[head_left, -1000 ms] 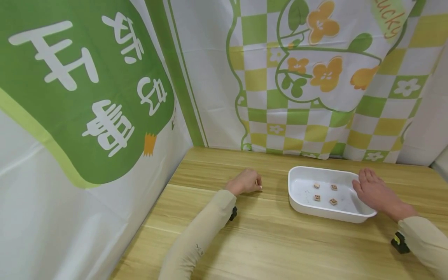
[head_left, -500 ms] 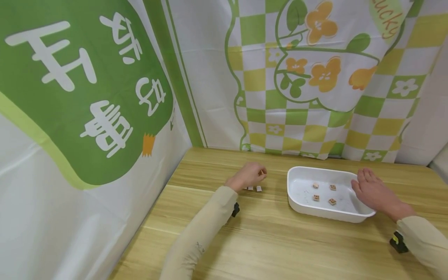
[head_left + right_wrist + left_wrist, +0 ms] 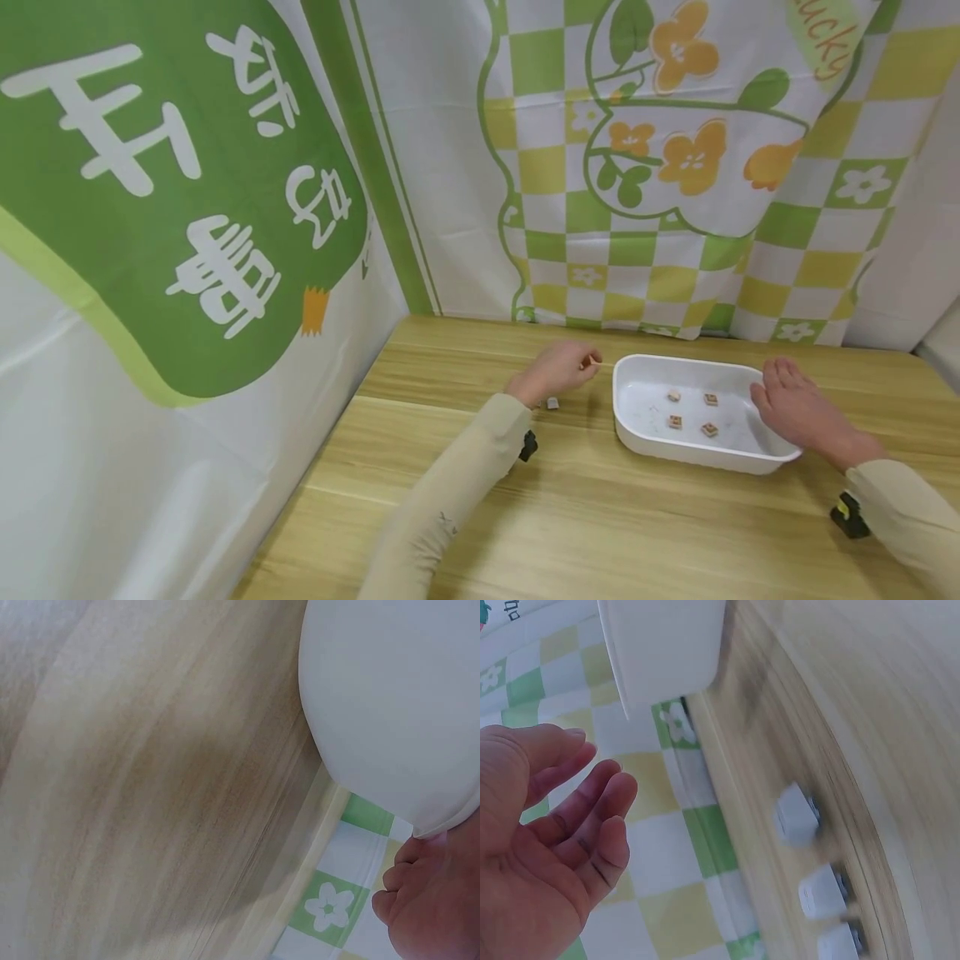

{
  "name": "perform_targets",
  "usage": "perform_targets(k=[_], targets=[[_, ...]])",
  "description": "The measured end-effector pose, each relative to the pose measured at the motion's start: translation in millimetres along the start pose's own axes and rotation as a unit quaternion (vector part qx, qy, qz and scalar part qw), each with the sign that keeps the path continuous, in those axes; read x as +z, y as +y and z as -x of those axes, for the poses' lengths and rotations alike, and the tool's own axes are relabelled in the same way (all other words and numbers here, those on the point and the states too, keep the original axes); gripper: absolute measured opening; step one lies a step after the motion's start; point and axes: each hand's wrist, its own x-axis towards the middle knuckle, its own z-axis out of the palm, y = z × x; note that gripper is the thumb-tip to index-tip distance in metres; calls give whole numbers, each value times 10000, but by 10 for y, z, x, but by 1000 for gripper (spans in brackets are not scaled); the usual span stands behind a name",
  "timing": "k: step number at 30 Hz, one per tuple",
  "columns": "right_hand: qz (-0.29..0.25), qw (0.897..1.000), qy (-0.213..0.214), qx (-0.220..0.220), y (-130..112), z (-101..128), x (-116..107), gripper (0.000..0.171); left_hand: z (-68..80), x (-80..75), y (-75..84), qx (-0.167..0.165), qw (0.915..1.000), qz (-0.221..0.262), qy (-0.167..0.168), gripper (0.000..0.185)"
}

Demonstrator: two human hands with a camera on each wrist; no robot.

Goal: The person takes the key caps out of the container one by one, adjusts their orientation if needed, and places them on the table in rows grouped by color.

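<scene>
My left hand [image 3: 564,367], close to the tray's left end, pinches with thumb and index finger in the head view. A small light piece seems to show at its fingertips; the fingers mostly hide it. In the left wrist view, the hand [image 3: 555,825] has its other fingers loosely bent. Several small white keycap-like pieces [image 3: 796,816] sit on the table beneath it. My right hand [image 3: 806,412] holds the right end of a white tray [image 3: 690,454], thumb over the rim and fingers along the outside. Several small brown-faced pieces [image 3: 711,400] lie apart inside the tray.
The wooden table [image 3: 585,517] meets a checkered cloth [image 3: 570,208] at its back edge. A white and green cloth [image 3: 247,333] hangs along its left side. One white piece [image 3: 552,403] shows just below the left hand.
My left hand has risen from the white pieces and moved right toward the tray, uncovering some of them on the table. The right hand and the tray stay in place.
</scene>
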Motion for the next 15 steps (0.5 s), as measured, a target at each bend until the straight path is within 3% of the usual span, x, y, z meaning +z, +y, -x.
perform_targets(k=[15], targets=[[-108, 9998, -154, 105, 11, -10, -16, 73, -234, 99, 407, 276, 9996, -52, 9, 31]])
